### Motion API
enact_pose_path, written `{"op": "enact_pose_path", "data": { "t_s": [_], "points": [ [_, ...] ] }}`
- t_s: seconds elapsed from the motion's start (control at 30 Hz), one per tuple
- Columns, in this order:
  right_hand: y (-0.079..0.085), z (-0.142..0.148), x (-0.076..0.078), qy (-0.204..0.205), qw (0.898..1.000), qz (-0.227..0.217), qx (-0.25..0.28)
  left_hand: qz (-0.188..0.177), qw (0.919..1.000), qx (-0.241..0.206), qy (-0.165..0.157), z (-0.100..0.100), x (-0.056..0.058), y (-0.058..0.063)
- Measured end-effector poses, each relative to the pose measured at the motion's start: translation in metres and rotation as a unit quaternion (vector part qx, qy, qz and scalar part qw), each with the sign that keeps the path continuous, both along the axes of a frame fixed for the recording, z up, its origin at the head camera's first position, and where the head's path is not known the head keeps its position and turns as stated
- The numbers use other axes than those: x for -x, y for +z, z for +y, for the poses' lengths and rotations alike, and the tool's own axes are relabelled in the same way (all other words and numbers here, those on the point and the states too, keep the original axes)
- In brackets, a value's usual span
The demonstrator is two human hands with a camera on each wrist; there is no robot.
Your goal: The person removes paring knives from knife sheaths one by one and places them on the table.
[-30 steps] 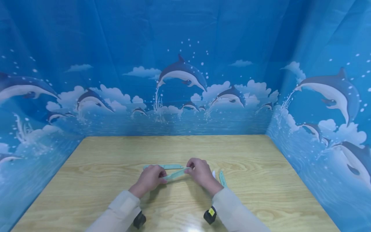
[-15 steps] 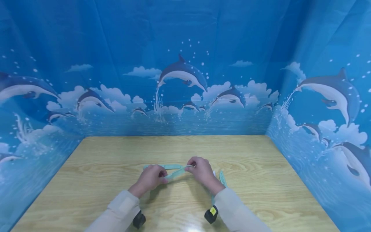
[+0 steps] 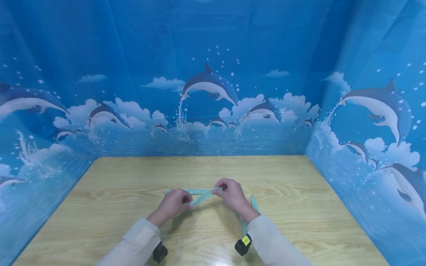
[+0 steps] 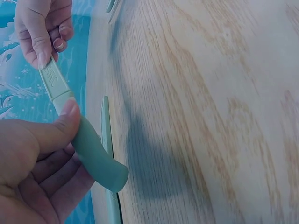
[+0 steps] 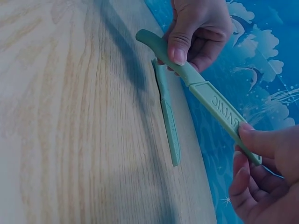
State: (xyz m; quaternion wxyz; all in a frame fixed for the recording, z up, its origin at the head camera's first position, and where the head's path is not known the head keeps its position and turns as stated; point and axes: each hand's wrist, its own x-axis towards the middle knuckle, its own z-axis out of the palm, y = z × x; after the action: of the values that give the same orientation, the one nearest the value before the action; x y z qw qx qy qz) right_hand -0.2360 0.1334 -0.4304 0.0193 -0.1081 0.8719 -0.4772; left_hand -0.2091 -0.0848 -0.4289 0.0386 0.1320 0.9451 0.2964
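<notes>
Eyebrow razor (image 3: 201, 198) tilts steeper above the table (image 3: 133, 192) than a second ago — its lettered end (image 5: 222, 107) has risen. I see the right hand (image 3: 232, 194) pinching that end, the left hand (image 3: 171, 205) gripping the handle (image 4: 96, 154) — still mid-handling, I judge.

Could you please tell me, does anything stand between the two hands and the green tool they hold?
Nothing visible does. The left hand grips the curved handle of the green tool directly, and the right hand pinches its other end. A second green tool lies on the table beyond it, without blocking either hand.
</notes>
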Motion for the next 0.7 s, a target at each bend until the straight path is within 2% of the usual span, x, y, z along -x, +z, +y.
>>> {"op": "enact_pose_path", "data": {
  "t_s": [0.23,0.4,0.7],
  "points": [
    [0.0021,0.0004,0.0019,-0.003,0.999,-0.020,0.026,-0.010,0.9997,-0.020,0.003,0.0003,-0.0005,0.0009],
    [0.0027,0.0012,0.0037,-0.010,0.998,-0.026,0.049,-0.007,0.9991,-0.041,-0.007,0.0021,-0.0014,0.0014],
    [0.0042,0.0008,0.0057,-0.025,0.996,-0.038,0.081,-0.008,0.9992,-0.038,-0.013,0.0058,-0.0024,0.0029]
  ]
}}
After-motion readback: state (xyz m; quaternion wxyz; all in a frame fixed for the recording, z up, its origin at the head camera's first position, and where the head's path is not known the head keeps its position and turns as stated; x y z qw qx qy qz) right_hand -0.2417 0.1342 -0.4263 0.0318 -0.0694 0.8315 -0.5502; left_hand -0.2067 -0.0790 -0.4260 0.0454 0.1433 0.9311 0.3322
